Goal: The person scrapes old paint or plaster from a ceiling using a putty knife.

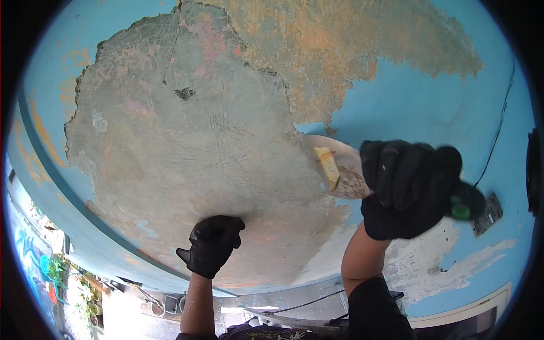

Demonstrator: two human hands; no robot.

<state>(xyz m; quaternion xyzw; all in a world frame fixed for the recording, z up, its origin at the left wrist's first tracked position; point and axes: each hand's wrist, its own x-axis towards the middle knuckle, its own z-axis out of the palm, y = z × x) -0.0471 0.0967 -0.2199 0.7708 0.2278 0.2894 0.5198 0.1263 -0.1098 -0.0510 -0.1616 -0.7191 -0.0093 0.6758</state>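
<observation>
In my black-gloved right hand I grip a scraper by its dark handle, whose green-marked end sticks out behind my fist. The scraper's wide blade points left and carries a smeared coating and a yellowish strip. Its far edge overlaps the border between bare plaster and blue paint. My left hand, also in a black glove, is lower on the bare grey plaster, its fingers curled in and nothing showing in them.
Blue paint surrounds the rough patch, with a crack and a small hole in it. A dark cable runs down to a wall box at right. Below are a metal ladder, a door frame and potted plants.
</observation>
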